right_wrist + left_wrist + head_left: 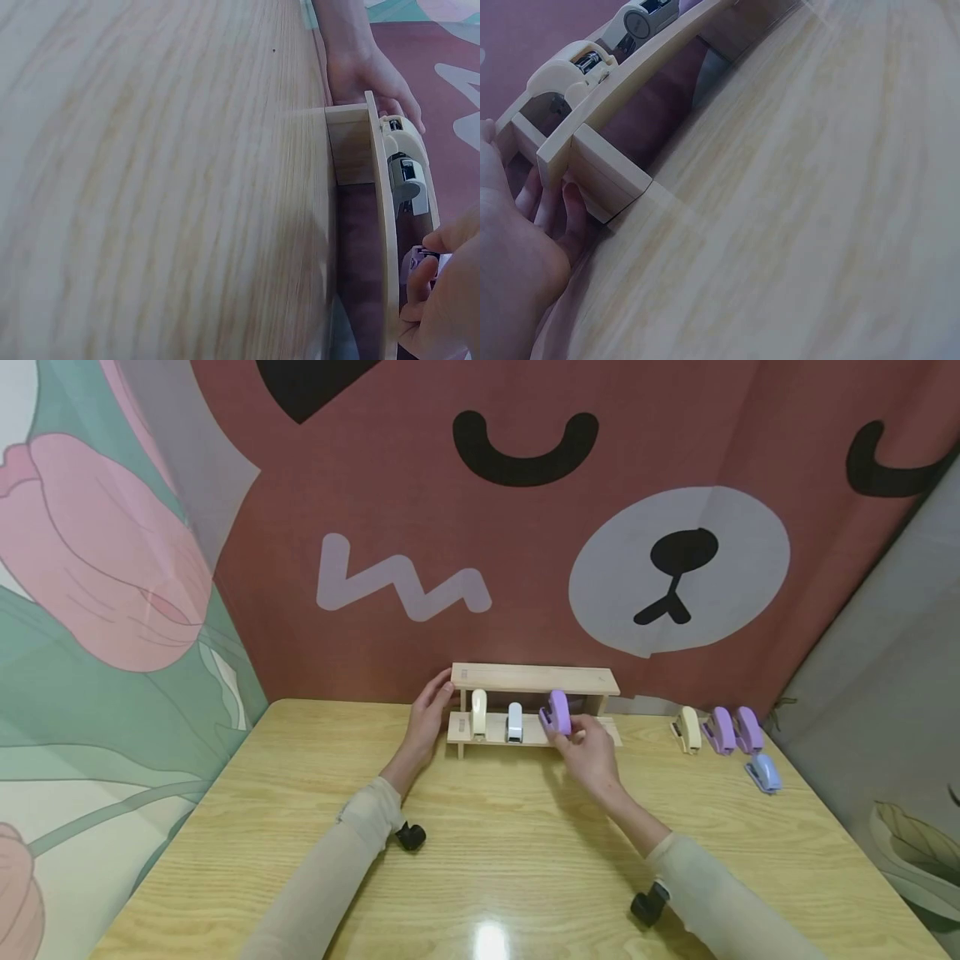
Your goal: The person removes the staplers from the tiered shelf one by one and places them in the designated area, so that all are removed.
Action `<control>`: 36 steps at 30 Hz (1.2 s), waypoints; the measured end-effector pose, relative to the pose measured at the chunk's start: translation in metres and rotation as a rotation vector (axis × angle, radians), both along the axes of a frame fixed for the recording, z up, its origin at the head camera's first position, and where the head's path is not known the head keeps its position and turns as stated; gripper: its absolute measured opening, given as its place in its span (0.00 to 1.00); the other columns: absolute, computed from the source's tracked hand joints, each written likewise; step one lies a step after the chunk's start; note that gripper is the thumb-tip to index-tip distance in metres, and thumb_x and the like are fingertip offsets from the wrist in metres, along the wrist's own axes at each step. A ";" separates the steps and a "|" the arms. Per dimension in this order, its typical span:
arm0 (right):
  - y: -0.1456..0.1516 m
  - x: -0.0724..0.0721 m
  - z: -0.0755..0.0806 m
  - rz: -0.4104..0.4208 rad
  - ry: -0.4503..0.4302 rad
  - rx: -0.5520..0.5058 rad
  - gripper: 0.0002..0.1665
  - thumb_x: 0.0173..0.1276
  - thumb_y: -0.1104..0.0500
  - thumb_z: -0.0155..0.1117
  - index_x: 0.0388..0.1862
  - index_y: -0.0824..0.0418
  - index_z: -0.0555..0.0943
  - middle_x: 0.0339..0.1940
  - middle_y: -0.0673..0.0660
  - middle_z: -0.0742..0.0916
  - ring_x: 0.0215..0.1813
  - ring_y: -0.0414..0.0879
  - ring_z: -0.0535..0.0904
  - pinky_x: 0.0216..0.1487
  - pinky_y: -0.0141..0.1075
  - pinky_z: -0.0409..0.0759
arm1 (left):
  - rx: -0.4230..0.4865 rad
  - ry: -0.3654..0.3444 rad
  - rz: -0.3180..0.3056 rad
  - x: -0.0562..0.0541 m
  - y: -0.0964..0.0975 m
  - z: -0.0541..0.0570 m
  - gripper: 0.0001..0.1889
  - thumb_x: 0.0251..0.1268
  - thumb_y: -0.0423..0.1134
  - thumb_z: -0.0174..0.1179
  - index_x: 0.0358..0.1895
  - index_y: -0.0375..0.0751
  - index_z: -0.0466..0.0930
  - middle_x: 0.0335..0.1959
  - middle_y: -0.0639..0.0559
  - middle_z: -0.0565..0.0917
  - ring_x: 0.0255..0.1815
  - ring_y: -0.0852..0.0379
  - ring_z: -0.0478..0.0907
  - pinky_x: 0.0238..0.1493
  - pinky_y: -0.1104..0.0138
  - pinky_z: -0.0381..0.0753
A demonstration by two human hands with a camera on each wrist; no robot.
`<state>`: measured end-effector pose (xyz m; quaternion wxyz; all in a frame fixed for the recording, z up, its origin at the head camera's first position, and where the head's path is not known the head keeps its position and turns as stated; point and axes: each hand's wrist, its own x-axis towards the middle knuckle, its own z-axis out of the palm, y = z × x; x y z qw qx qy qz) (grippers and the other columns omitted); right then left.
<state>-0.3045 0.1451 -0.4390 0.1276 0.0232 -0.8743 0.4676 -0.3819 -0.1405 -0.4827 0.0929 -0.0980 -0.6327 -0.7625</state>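
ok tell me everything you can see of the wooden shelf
The wooden shelf looks pale and unpainted: two tiers, the higher behind the lower, on supports. It stands near the table's far edge. The left hand holds its left end; a cream stapler and a white one stand on the lower tier. The right hand partly hides it.

At the wooden shelf (540, 677), the right hand (591, 753) pinched a purple stapler (557, 712); the left hand (427, 714) held the shelf's left end.
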 end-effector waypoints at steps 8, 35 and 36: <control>0.007 0.004 0.002 0.005 0.021 0.013 0.18 0.70 0.59 0.71 0.53 0.69 0.80 0.42 0.61 0.82 0.34 0.48 0.79 0.29 0.34 0.78 | -0.005 -0.008 0.015 -0.003 0.001 -0.004 0.29 0.74 0.61 0.58 0.74 0.60 0.72 0.65 0.53 0.78 0.60 0.48 0.78 0.56 0.48 0.76; 0.060 0.020 0.002 -0.044 0.047 0.078 0.18 0.71 0.56 0.70 0.51 0.68 0.83 0.42 0.62 0.83 0.27 0.47 0.75 0.23 0.35 0.74 | 0.000 -0.017 0.026 -0.003 0.002 -0.004 0.28 0.73 0.61 0.58 0.73 0.60 0.73 0.64 0.53 0.79 0.59 0.48 0.79 0.57 0.51 0.76; 0.062 0.021 0.002 -0.045 0.046 0.080 0.18 0.71 0.56 0.70 0.51 0.68 0.83 0.42 0.62 0.83 0.27 0.47 0.75 0.23 0.35 0.74 | -0.001 -0.013 0.027 -0.003 0.002 -0.004 0.28 0.73 0.61 0.58 0.73 0.59 0.73 0.64 0.53 0.79 0.59 0.48 0.79 0.57 0.51 0.76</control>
